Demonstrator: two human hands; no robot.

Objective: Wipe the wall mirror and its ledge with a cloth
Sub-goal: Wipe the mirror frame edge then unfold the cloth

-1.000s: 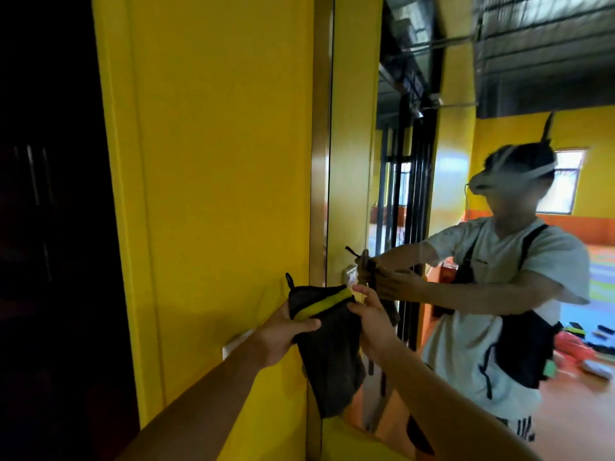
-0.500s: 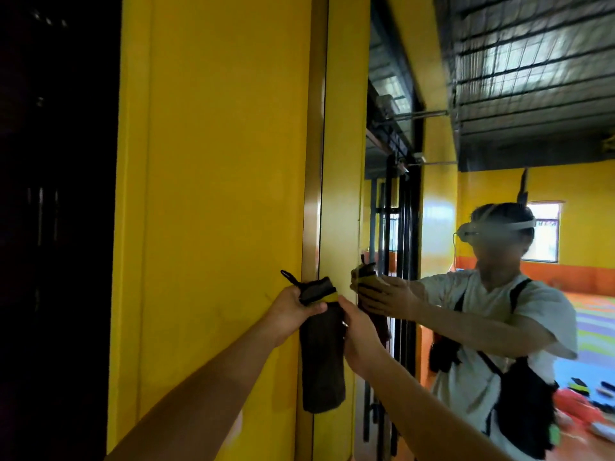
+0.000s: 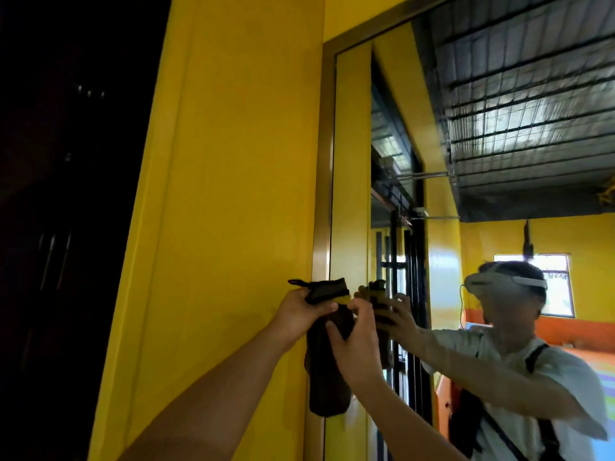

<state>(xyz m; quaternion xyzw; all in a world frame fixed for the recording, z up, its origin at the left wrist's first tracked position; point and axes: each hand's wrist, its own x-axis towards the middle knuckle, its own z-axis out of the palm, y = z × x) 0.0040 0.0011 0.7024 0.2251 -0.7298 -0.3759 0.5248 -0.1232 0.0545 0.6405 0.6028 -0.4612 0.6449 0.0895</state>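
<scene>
Pressing a dark grey, soft-looking cloth (image 3: 327, 377), crossed by a yellow band near its top and ending in a small black loop, against the left edge of a tall rectangular wall mirror (image 3: 352, 181). Gripping the bunched top of the cloth with the left hand (image 3: 301, 311), fingers curled round the fabric right at the narrow bronze-coloured metal frame (image 3: 323, 194). Clasping the cloth just below the band with the right hand (image 3: 354, 351), thumb laid across the fabric, fingers hooked over its far side close against the glass. Hanging limp below both hands, lower end rounded, overlapping frame and glass. To the left, a smooth glossy yellow wall (image 3: 233, 194), then a dark doorway (image 3: 66, 227), too dim to make out. Reflected in the glass: a person in a pale T-shirt (image 3: 532, 377) with black shoulder straps (image 3: 535, 357) and a white headset (image 3: 499, 281), black metal bars (image 3: 411, 294), a ribbed grey metal ceiling (image 3: 515, 111), a bright window (image 3: 555, 284), an orange strip (image 3: 565, 331) along a yellow far wall.
</scene>
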